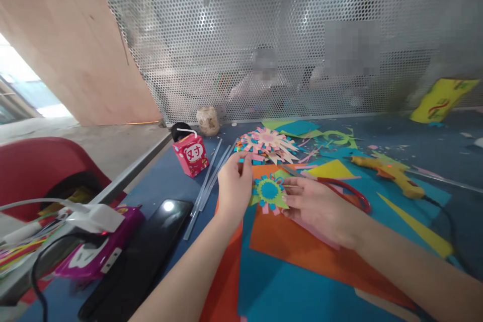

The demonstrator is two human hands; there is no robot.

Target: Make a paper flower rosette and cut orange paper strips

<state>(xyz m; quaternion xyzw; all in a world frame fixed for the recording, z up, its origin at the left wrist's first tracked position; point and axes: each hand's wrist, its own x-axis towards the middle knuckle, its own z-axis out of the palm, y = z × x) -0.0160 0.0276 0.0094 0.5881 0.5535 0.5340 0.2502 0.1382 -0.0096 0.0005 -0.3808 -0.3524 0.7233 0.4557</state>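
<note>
A layered paper flower [269,190], with a blue centre, a green fringe and blue and pink tabs, is above the orange paper [302,246]. My right hand [320,209] grips it at its right edge, thumb and fingers closed on the green points. At the flower's left is my left hand [234,183], its thumb and forefinger pinched together near a bit of blue paper; what they hold, if anything, I cannot make out. Just behind the hands lies a pile of pink, white and blue paper flowers [267,138]. Red-handled scissors [354,193] lie partly behind my right hand.
Right of the hands lies a yellow glue gun [392,173] with a black cord. Clear glue sticks [206,188], a red drink carton [191,155] and a black phone [139,261] are on the left. Paper scraps lie before a perforated metal screen [234,25].
</note>
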